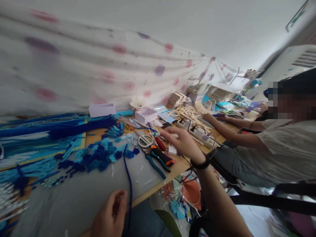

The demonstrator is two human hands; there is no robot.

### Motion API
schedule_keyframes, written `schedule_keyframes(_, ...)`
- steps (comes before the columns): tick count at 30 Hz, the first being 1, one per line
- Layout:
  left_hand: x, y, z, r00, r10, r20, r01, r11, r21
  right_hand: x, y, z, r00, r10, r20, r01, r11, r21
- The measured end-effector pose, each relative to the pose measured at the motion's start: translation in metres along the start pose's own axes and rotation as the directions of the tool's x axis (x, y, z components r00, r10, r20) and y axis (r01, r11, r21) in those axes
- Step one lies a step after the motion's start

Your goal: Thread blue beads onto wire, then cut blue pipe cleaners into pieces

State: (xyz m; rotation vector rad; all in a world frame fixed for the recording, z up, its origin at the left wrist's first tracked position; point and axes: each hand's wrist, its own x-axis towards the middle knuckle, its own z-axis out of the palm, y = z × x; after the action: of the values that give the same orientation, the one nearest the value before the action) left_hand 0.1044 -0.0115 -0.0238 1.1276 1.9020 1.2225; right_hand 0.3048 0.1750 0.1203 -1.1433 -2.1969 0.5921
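- No word, brand or number is legible.
- Yellow edging strip (83, 140) around the blue mat (79, 142): markings too blurred to read.
- Framed wall panel (298, 16): green shapes, no readable lettering.

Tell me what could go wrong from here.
The teal-handled pliers lie near the table edge, so the right hand might knock them off. The blue fuzzy stem, near the left hand, seems to run past that edge and could slip down.

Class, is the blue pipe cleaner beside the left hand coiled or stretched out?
Stretched out: the pipe cleaner shows one long, gentle curve.
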Motion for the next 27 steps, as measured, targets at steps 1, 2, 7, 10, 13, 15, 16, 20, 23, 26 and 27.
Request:
schedule_keyframes(1, 0.003, -0.003, 0.002, 0.997, 0.073, -0.040, -0.068, 0.991, 0.113, 0.018, 0.005, -0.006, 0.999, 0.042, 0.004, -0.040, 0.974, -0.224)
schedule_keyframes(2, 0.005, -0.005, 0.004, 0.990, 0.132, -0.046, -0.120, 0.971, 0.205, 0.035, 0.011, -0.008, 0.991, 0.117, 0.059, -0.082, 0.905, -0.417)
schedule_keyframes(7, 0.015, 0.000, 0.021, 0.963, 0.269, -0.002, -0.224, 0.804, 0.550, 0.087, 0.039, 0.008, 0.947, 0.279, 0.160, -0.145, 0.814, -0.562)
schedule_keyframes(10, 0.023, 0.009, 0.028, 0.963, 0.266, 0.048, -0.220, 0.668, 0.711, 0.078, 0.036, 0.013, 0.938, 0.259, 0.232, -0.090, 0.826, -0.557)
schedule_keyframes(13, 0.030, 0.015, 0.029, 0.969, 0.234, 0.085, -0.209, 0.582, 0.786, 0.050, 0.019, 0.013, 0.951, 0.163, 0.264, -0.007, 0.862, -0.508)
schedule_keyframes(15, 0.031, 0.016, 0.027, 0.972, 0.219, 0.087, -0.201, 0.576, 0.792, 0.026, 0.006, 0.021, 0.946, 0.092, 0.310, 0.052, 0.902, -0.429)
schedule_keyframes(16, 0.030, 0.016, 0.025, 0.974, 0.217, 0.071, -0.188, 0.584, 0.790, 0.014, 0.000, 0.030, 0.936, 0.042, 0.351, 0.081, 0.941, -0.328)
schedule_keyframes(20, 0.013, 0.018, 0.011, 0.958, 0.285, -0.037, -0.173, 0.674, 0.718, -0.028, -0.014, 0.088, 0.908, 0.041, 0.417, -0.146, 0.964, 0.223)
schedule_keyframes(23, -0.005, 0.020, -0.001, 0.920, 0.380, -0.092, -0.238, 0.730, 0.641, -0.043, -0.022, 0.131, 0.842, 0.068, 0.535, -0.378, 0.782, 0.496)
schedule_keyframes(26, -0.016, 0.019, -0.011, 0.889, 0.441, -0.121, -0.293, 0.752, 0.591, -0.043, -0.029, 0.150, 0.828, 0.037, 0.559, -0.481, 0.560, 0.675)
schedule_keyframes(27, -0.018, 0.018, -0.014, 0.888, 0.443, -0.119, -0.306, 0.766, 0.565, -0.041, -0.031, 0.152, 0.835, 0.035, 0.549, -0.491, 0.498, 0.715)
